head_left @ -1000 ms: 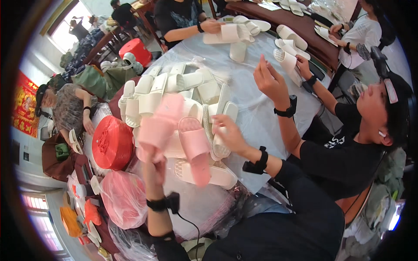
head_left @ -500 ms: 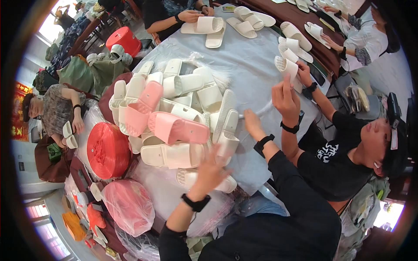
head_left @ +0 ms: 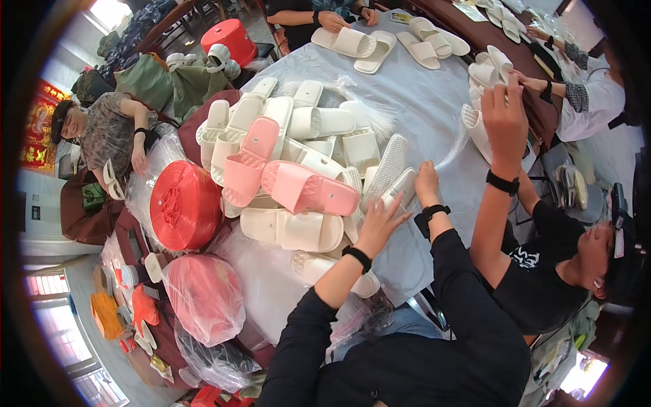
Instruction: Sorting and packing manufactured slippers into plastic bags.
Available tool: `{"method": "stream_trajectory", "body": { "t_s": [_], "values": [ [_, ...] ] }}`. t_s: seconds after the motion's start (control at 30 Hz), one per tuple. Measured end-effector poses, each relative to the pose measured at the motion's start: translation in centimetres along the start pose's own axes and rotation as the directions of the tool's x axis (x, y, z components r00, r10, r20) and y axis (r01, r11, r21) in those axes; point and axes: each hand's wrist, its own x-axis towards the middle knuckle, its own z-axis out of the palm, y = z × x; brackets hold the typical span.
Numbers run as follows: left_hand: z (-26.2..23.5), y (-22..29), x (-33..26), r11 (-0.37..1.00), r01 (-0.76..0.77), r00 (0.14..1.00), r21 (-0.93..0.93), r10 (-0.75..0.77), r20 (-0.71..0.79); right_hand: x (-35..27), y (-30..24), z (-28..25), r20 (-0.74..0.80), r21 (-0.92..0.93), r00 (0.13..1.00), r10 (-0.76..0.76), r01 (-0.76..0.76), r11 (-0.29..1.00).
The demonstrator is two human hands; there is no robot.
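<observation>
My left hand (head_left: 380,229) is open, fingers spread, beside a white slipper (head_left: 401,186) at the right edge of a heap; whether it touches the slipper I cannot tell. Just right of that slipper, my right hand (head_left: 427,183) is closed in a pinch. A thin, clear plastic strand (head_left: 453,153) runs from its fingers up and to the right. Two pink slippers (head_left: 313,190) lie on top of the heaped white slippers (head_left: 291,230). Behind the heap lies a bundle of similar clear strands (head_left: 373,105).
Left of the heap stand a red roll of plastic twine (head_left: 184,207) and a plastic-wrapped red bundle (head_left: 203,292). White slippers (head_left: 352,42) lie along the table's far side. A co-worker's raised hand (head_left: 503,125) is close on my right. Other people sit around the table.
My left hand has moved right and up, nearer my right hand. The strand at my right hand now points up and to the right. The whole view has shifted, and the co-worker's hand is raised higher.
</observation>
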Motion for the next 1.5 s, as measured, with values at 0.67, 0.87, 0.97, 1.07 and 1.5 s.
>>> {"method": "stream_trajectory", "body": {
  "t_s": [0.67, 0.87, 0.97, 1.07, 1.5],
  "values": [
    [-23.4, -15.0, -12.0, 0.793, 0.489, 0.264, -0.363, -0.531, -0.805, -3.3, -6.2, -7.8, 0.007, -0.005, 0.985, -0.172, 0.172, 0.985],
    [-18.5, -23.8, -13.5, 0.805, 0.516, 0.483, -0.292, -0.555, -0.677, -10.0, -10.8, -5.3, 0.332, 0.516, 0.869, -0.367, 0.159, 0.842],
    [-13.4, -24.6, -12.9, 0.722, 0.577, 0.566, -0.382, -0.691, -0.450, -13.5, -11.2, -2.1, 0.612, 0.358, 0.742, -0.274, 0.049, 0.932],
    [-9.4, -26.7, -14.9, 0.673, 0.399, 0.743, -0.623, -0.635, -0.212, -15.3, -12.4, -1.0, 0.592, 0.294, 0.739, -0.323, 0.175, 0.939],
    [-7.2, -2.5, -21.5, 0.764, 0.588, 0.764, -0.267, -0.633, -0.127, -12.9, -13.4, -1.3, 0.425, 0.361, 0.833, -0.355, 0.203, 0.910]
  ]
}}
